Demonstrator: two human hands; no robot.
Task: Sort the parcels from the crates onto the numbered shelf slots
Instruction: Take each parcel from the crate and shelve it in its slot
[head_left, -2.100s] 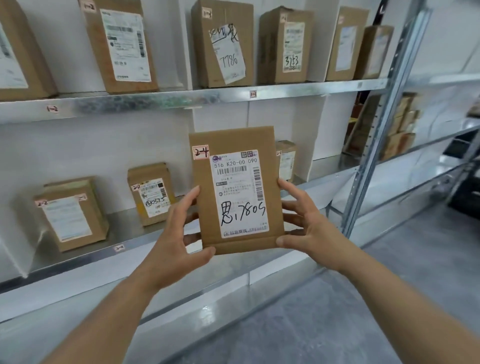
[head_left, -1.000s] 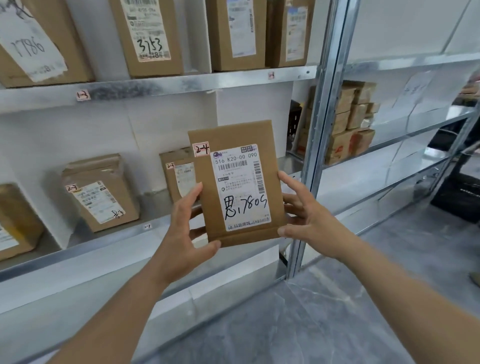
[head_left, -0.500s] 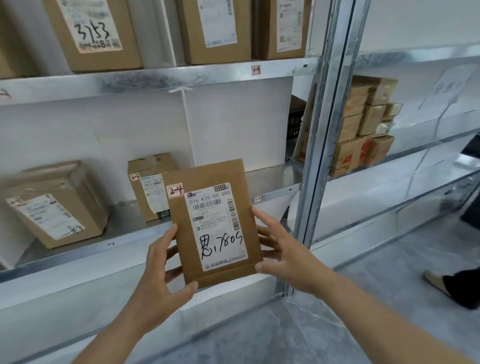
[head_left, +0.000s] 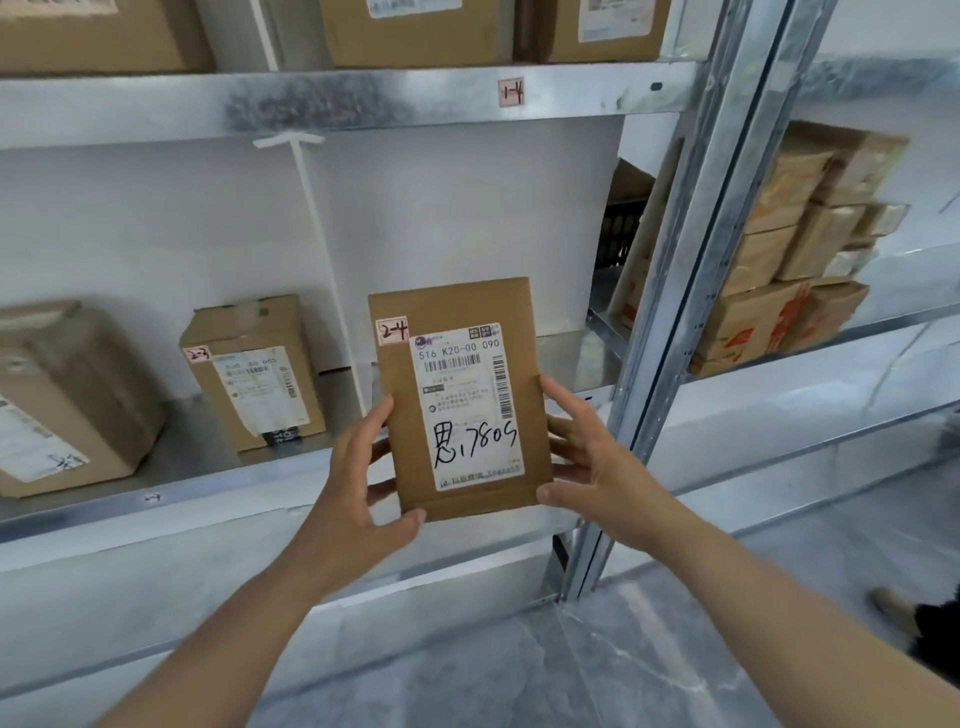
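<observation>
I hold a flat brown parcel (head_left: 457, 395) upright in both hands, its white label facing me, marked "2-4" on a small tag and "17805" by hand. My left hand (head_left: 358, 499) grips its lower left edge and my right hand (head_left: 587, 467) its lower right edge. The parcel is in front of the right end of the middle shelf (head_left: 260, 467), right of a thin white divider (head_left: 322, 260), where the slot behind it looks bare. The shelf above carries a tag "1-4" (head_left: 510, 92).
A box tagged "2-3" (head_left: 249, 374) stands left of the divider, a larger box (head_left: 57, 395) further left. Several boxes line the upper shelf. A metal upright (head_left: 691, 291) stands just right of my right hand; stacked cartons (head_left: 789, 260) lie beyond it. A person's shoe (head_left: 893, 608) is at right.
My view and the parcel have shifted right along the shelves, past slot 2-3, and the parcel has moved closer to the middle shelf's right end. Both hands kept their hold.
</observation>
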